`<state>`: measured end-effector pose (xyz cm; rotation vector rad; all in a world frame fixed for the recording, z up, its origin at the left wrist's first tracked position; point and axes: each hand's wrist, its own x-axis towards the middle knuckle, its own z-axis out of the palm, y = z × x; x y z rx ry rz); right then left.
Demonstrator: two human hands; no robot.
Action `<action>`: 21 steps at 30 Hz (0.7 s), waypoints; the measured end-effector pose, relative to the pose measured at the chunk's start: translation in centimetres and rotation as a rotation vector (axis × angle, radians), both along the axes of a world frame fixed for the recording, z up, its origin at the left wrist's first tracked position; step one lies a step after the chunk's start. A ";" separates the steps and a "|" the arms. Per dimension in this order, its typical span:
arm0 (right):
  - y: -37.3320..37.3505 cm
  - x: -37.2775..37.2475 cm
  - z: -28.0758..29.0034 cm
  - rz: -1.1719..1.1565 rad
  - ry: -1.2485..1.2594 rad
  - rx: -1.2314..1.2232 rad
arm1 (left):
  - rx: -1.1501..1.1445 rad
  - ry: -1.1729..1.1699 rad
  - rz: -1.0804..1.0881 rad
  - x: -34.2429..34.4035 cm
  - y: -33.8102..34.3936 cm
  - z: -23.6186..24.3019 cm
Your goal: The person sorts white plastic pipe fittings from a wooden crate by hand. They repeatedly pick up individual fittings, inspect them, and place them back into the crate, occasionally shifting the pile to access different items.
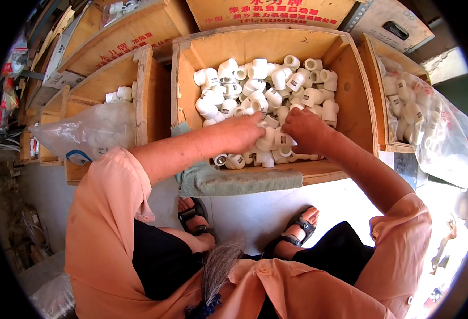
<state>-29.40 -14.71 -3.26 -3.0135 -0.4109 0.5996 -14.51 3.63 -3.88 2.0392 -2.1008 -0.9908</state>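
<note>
Many white plastic pipe elbows lie heaped in a wooden box in front of me. My left hand reaches into the pile from the left, fingers curled against an elbow at the near middle. Close by on its right, my right hand is bent downward, its fingers closed among the elbows. Its fingertips are partly hidden, as is most of what they grip. Between the two hands, a few elbows show, touching or nearly touching my fingers.
A grey-green cloth drapes over the box's near left edge. Left stands another wooden box with a clear plastic bag. To the right, a bag of white fittings hangs over a box. More wooden boxes stand behind.
</note>
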 end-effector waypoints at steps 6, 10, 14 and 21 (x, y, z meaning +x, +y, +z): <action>0.0 0.3 2.2 -0.229 0.633 0.008 | 0.150 0.279 -0.066 -3.4 0.3 -0.7; -3.5 0.9 3.9 -0.406 0.592 0.292 | 0.062 0.236 0.000 -1.5 -0.6 1.1; -8.9 2.6 3.1 -0.572 0.003 0.342 | -0.200 0.239 0.209 2.0 -3.2 0.9; -12.2 4.0 1.5 -0.704 -0.197 0.104 | -0.369 0.131 0.354 4.7 -7.8 0.1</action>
